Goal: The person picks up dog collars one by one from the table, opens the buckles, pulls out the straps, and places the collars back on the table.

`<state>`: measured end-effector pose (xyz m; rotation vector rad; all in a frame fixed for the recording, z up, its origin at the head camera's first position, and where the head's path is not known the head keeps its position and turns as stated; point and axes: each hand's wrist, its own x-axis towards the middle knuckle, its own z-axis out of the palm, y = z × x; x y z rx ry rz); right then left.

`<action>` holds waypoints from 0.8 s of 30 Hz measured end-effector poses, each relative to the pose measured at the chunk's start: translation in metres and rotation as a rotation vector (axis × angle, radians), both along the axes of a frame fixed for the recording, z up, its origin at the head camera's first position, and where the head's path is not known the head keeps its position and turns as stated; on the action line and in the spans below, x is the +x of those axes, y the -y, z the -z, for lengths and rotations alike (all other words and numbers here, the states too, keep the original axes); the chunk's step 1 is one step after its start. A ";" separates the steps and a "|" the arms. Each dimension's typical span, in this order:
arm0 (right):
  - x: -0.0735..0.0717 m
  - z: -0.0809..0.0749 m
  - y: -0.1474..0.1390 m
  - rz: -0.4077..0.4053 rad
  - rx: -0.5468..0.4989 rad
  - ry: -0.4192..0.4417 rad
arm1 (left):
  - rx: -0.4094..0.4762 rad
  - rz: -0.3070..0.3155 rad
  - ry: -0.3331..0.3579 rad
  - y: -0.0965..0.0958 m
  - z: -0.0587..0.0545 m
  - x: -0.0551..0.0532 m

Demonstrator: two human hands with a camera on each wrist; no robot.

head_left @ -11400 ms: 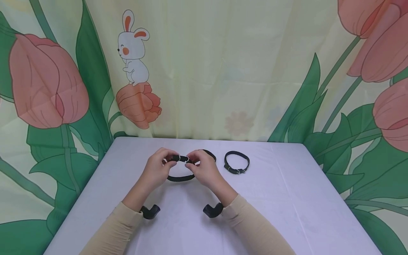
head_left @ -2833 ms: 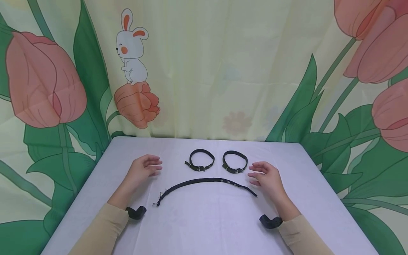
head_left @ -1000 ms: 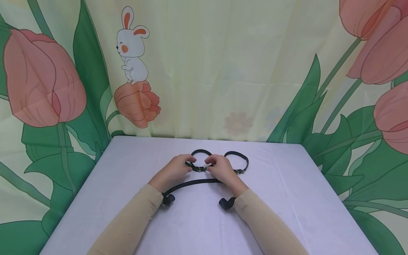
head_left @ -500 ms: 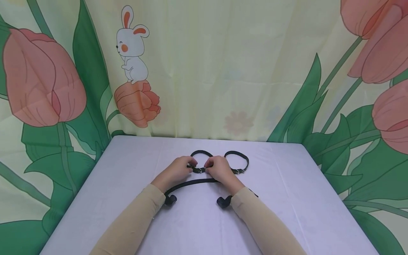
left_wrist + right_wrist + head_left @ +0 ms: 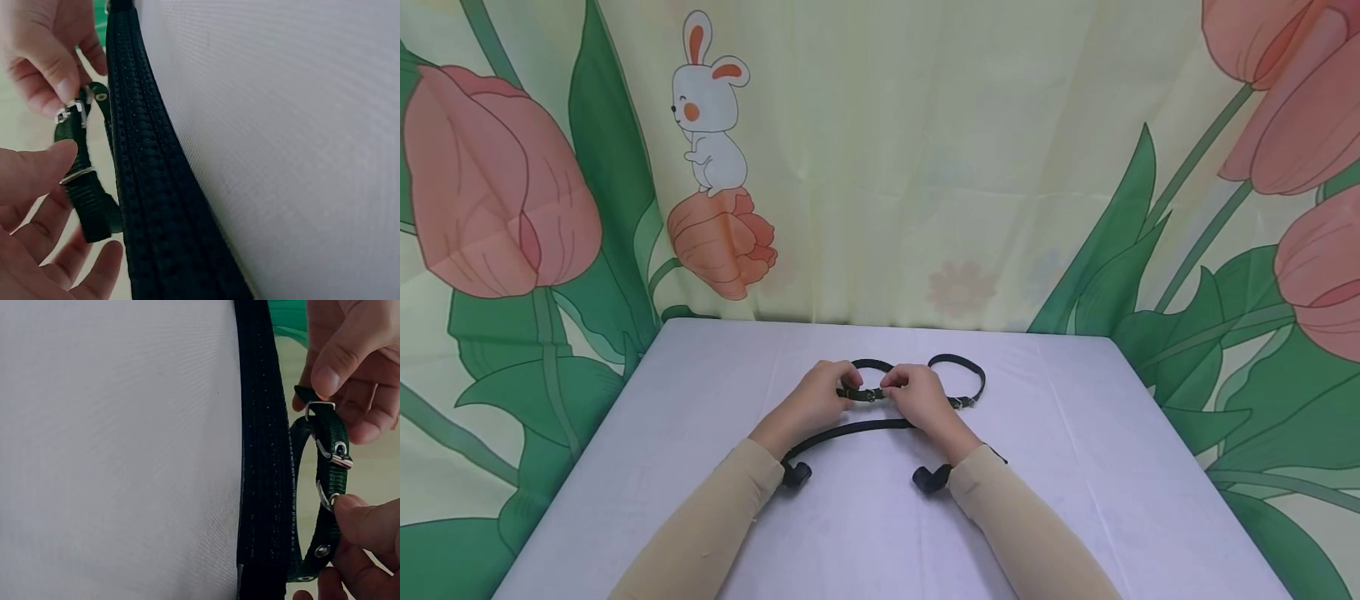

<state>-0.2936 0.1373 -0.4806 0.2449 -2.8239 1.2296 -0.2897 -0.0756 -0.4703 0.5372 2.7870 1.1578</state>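
Note:
A black buckled collar [image 5: 859, 396] forms a loop between my two hands in the head view. My left hand [image 5: 815, 402] pinches its strap end near the metal keeper. My right hand [image 5: 921, 400] pinches the other side, right by the buckle ring. In the right wrist view the collar [image 5: 331, 440] shows its buckle, a D-ring and eyelets, with the right thumb [image 5: 356, 519] at the ring and the left thumb [image 5: 331, 372] on the strap tip. An unbuckled collar [image 5: 865, 427] lies stretched in an arc under my wrists, its ends partly hidden.
Another buckled black collar [image 5: 977, 373] lies looped to the right of my right hand. A white cloth covers the table [image 5: 1075, 500]. Behind it hangs a curtain [image 5: 880, 167] printed with tulips and a rabbit.
Earlier a looped collar was in my hands; it came to lie unbuckled and straight. My open hands then moved in to the left loop, gripped it and have just raised its front slightly.

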 end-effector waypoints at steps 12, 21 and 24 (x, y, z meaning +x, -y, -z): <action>0.004 -0.006 -0.001 -0.001 -0.084 0.010 | 0.050 -0.011 -0.032 0.001 -0.001 0.003; 0.008 -0.012 0.001 0.026 -0.116 -0.023 | 0.107 -0.040 -0.011 0.002 -0.007 0.010; 0.009 -0.012 0.002 0.020 -0.142 -0.024 | 0.121 -0.047 -0.008 0.002 -0.009 0.011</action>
